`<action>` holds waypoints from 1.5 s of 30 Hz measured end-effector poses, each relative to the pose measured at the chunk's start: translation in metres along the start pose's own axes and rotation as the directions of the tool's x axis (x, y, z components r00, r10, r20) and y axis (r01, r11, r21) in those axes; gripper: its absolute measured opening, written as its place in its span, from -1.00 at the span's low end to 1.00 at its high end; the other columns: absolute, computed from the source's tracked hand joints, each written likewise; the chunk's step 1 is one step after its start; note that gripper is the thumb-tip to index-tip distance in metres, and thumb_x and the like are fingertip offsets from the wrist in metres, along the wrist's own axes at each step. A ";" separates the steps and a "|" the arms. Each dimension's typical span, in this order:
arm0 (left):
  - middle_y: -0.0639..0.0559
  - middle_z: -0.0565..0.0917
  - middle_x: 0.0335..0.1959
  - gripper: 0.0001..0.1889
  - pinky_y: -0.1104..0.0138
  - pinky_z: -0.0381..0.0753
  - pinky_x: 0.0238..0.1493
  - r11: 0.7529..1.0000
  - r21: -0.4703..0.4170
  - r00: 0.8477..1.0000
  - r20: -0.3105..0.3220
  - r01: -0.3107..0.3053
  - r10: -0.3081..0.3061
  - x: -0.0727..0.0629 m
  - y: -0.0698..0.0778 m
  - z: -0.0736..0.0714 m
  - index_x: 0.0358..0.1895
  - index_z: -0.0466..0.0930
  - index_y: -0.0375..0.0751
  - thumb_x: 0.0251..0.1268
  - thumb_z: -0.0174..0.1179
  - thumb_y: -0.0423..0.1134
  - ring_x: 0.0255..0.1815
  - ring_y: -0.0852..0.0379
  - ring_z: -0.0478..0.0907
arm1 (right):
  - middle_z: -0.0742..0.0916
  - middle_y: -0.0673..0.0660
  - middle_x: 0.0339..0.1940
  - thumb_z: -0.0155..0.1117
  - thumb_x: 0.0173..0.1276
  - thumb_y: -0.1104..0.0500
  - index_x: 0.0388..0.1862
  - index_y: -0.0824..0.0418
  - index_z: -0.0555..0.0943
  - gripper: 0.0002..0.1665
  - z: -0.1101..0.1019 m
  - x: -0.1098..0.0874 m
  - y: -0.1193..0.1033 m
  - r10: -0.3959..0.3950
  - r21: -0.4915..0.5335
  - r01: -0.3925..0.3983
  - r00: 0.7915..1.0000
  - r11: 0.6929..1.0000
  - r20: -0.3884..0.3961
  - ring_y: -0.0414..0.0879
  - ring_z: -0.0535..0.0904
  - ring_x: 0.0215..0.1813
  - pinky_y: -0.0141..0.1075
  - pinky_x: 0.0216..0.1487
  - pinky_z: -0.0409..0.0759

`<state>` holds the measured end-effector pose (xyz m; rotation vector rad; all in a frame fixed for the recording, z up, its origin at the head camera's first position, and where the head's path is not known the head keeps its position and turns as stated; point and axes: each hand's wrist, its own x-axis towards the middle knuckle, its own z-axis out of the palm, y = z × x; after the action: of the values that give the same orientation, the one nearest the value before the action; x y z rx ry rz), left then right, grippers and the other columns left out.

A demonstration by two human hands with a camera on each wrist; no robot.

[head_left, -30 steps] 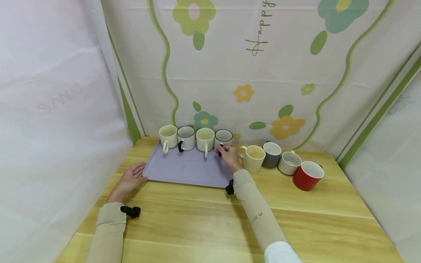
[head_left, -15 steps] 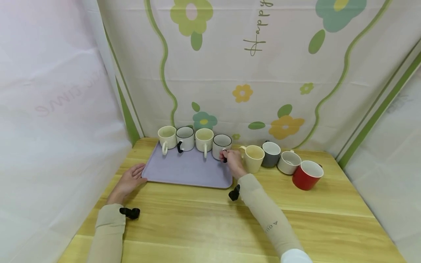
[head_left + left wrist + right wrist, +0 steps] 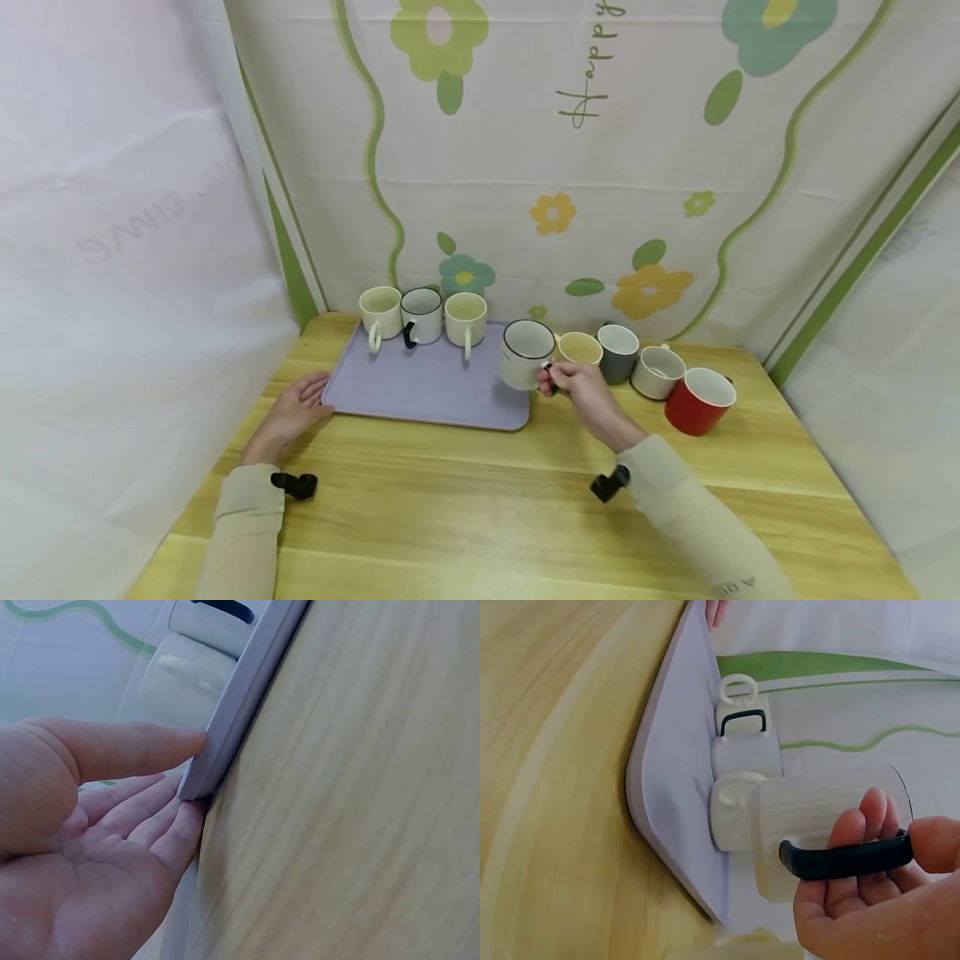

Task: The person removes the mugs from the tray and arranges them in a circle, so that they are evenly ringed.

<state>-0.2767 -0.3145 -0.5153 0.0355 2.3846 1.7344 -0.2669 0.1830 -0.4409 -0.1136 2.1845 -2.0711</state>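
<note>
My right hand [image 3: 592,404] grips the black handle [image 3: 847,859] of a white mug with a black rim [image 3: 525,354]. In the head view the mug overlaps the right end of a lilac tray [image 3: 427,387]; the right wrist view shows it raised off the tray surface. Along the tray's back edge stand a cream mug [image 3: 381,310], a second white mug with a black handle [image 3: 423,315], and another cream mug [image 3: 465,317]. My left hand [image 3: 294,410] lies at the tray's near left corner, its fingers straight and the thumb [image 3: 150,750] touching the rim.
Right of the tray, on the wooden table [image 3: 420,517], stand a pale yellow mug [image 3: 579,346], a dark grey mug [image 3: 618,354], a whitish mug [image 3: 658,372] and a red mug [image 3: 699,404]. A floral cloth [image 3: 480,142] hangs behind, with white cloth at both sides.
The right hand has lifted the black-rimmed mug from the tray's back right and carried it toward me and rightward, nearer the pale yellow mug. The left hand has stayed put.
</note>
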 end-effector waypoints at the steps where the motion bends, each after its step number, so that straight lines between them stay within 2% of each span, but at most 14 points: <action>1: -0.44 -0.01 0.73 -0.17 -0.12 0.11 0.72 1.000 0.000 1.000 -0.001 0.000 0.000 0.000 0.000 0.000 0.71 -0.16 -0.42 0.56 0.12 -0.48 0.75 -0.36 -0.06 | 0.74 -0.02 -0.31 0.00 0.66 0.35 0.03 0.69 0.58 -0.65 -0.007 -0.008 -0.002 -0.004 -0.012 0.004 1.000 1.000 0.012 -0.26 0.65 -0.28 -0.41 -0.08 0.68; 7: -0.44 -0.02 0.72 -0.18 -0.11 0.13 0.71 1.000 0.008 1.000 -0.002 0.001 -0.001 -0.001 0.002 -0.001 0.71 -0.16 -0.42 0.57 0.11 -0.48 0.75 -0.37 -0.06 | 0.73 -0.03 -0.28 0.01 0.68 0.29 0.01 0.62 0.60 -0.64 -0.050 -0.053 -0.012 0.010 -0.124 0.000 0.997 0.992 0.078 -0.24 0.65 -0.21 -0.45 0.02 0.64; 13: -0.46 -0.01 0.72 -0.19 -0.09 0.15 0.68 1.000 0.018 1.000 -0.001 -0.008 0.008 -0.001 0.001 -0.003 0.71 -0.16 -0.44 0.57 0.11 -0.49 0.75 -0.39 -0.05 | 0.75 -0.05 -0.30 -0.01 0.73 0.19 0.02 0.60 0.61 -0.56 -0.096 -0.094 -0.015 -0.022 -0.247 0.055 0.991 0.968 0.132 -0.23 0.65 -0.17 -0.48 0.02 0.59; 16: -0.46 -0.02 0.72 -0.18 -0.08 0.16 0.68 1.000 0.009 1.000 0.005 -0.008 0.008 -0.001 0.000 -0.002 0.71 -0.17 -0.44 0.57 0.11 -0.49 0.74 -0.39 -0.05 | 0.75 -0.09 -0.30 -0.05 0.75 0.20 -0.03 0.59 0.62 -0.55 -0.123 -0.111 -0.010 -0.045 -0.224 0.084 0.984 0.971 0.171 -0.24 0.65 -0.18 -0.50 -0.01 0.57; 23: -0.45 -0.02 0.72 -0.17 -0.09 0.17 0.69 1.000 -0.006 1.000 0.010 0.002 -0.002 -0.001 -0.001 0.000 0.71 -0.17 -0.42 0.56 0.12 -0.49 0.75 -0.38 -0.06 | 0.72 -0.09 -0.26 -0.24 0.76 0.35 -0.07 0.49 0.60 -0.59 -0.183 -0.142 0.012 -0.121 -0.093 0.150 0.956 0.984 0.266 -0.18 0.61 -0.15 -0.48 -0.07 0.49; 27: -0.45 -0.03 0.72 -0.16 -0.10 0.15 0.70 1.000 -0.011 1.000 0.008 0.004 -0.004 -0.001 -0.001 0.000 0.71 -0.17 -0.41 0.56 0.12 -0.50 0.75 -0.38 -0.06 | 0.74 -0.05 -0.24 -0.33 0.71 0.47 -0.06 0.51 0.60 -0.55 -0.209 -0.153 0.030 -0.195 -0.009 0.206 0.939 0.978 0.284 -0.17 0.63 -0.12 -0.47 -0.05 0.51; 32: -0.45 -0.02 0.72 -0.17 -0.10 0.15 0.69 1.000 -0.002 1.000 -0.001 0.000 0.000 0.000 -0.002 -0.001 0.71 -0.17 -0.42 0.56 0.12 -0.50 0.75 -0.37 -0.05 | 0.77 0.01 -0.19 -0.38 0.68 0.53 -0.02 0.52 0.62 -0.50 -0.231 -0.159 0.052 -0.255 0.105 0.234 0.928 0.966 0.273 -0.17 0.67 -0.06 -0.51 0.03 0.57; 37: -0.48 -0.03 0.72 -0.18 -0.11 0.15 0.69 1.000 -0.009 1.000 0.005 -0.009 0.009 0.001 -0.002 -0.001 0.71 -0.17 -0.44 0.56 0.11 -0.50 0.74 -0.41 -0.07 | 0.80 0.04 -0.15 -0.38 0.68 0.52 0.01 0.48 0.67 -0.46 -0.243 -0.162 0.070 -0.252 0.177 0.213 0.938 0.961 0.238 -0.18 0.70 -0.02 -0.53 0.09 0.63; 45: -0.46 -0.03 0.72 -0.18 -0.07 0.16 0.68 1.000 -0.005 1.000 -0.002 -0.006 0.006 0.000 -0.001 -0.001 0.71 -0.17 -0.43 0.57 0.11 -0.49 0.75 -0.39 -0.06 | 0.84 0.03 -0.15 -0.31 0.70 0.49 0.01 0.42 0.73 -0.45 -0.251 -0.160 0.088 -0.186 0.173 0.154 0.965 0.973 0.185 -0.21 0.74 -0.06 -0.52 0.06 0.69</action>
<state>-0.2771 -0.3158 -0.5158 0.0402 2.3840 1.7435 -0.1419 0.4586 -0.5094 -0.4884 1.9475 -2.2031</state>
